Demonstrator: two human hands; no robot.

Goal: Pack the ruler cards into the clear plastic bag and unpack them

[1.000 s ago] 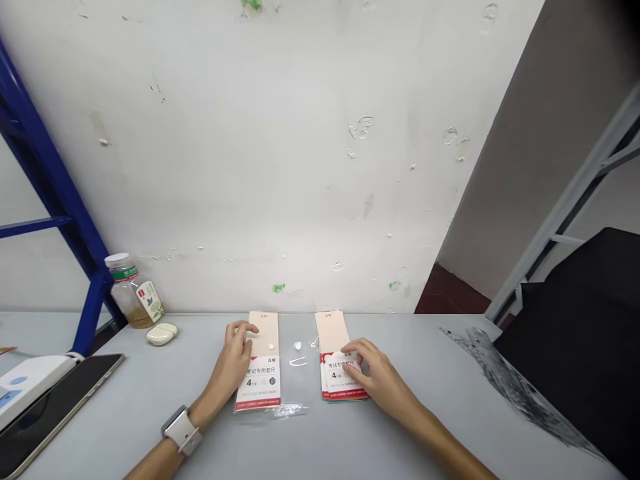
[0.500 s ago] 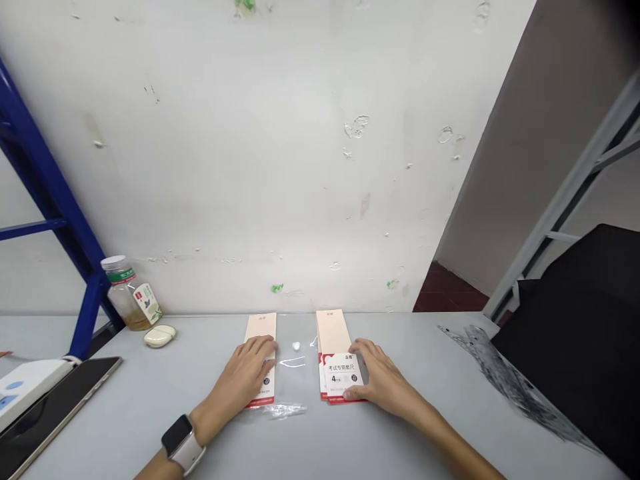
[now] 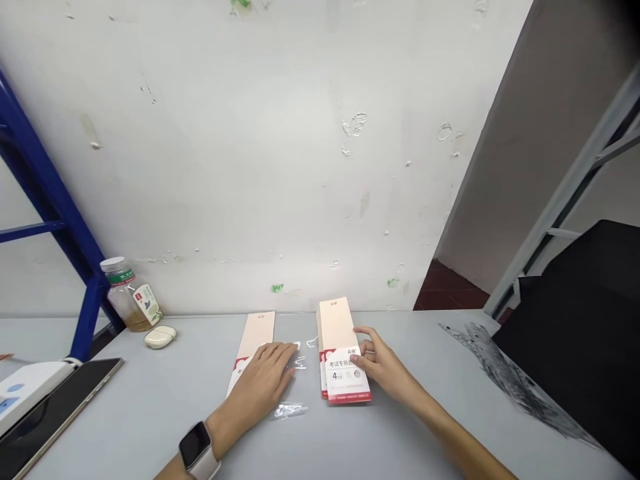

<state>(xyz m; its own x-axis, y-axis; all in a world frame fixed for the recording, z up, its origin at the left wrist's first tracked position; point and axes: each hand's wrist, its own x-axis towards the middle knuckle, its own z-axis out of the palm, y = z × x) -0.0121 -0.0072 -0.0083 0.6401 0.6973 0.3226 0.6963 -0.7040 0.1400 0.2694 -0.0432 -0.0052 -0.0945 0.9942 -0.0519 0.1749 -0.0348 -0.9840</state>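
My right hand pinches the right edge of the top ruler-set packet, a long cream card with a white printed lower part and a red bottom band. This packet is slightly raised and tilted over at least one similar packet, which is mostly covered. My left hand, wearing a watch, lies flat with fingers stretched out. Its fingertips reach over a clear plastic bag, and it partly covers another packet on the left. The bag's outline is hard to make out against the table.
On the grey table, a jar and a cream oval case stand at the back left. A tablet-like device and a white device lie front left. Black fabric sits at the right. A white wall rises behind.
My right hand has shifted its grip up the packet's right edge, and that packet is now lifted slightly. My left hand has moved right, from the left packet onto the bag; the left packet now lies slanted.
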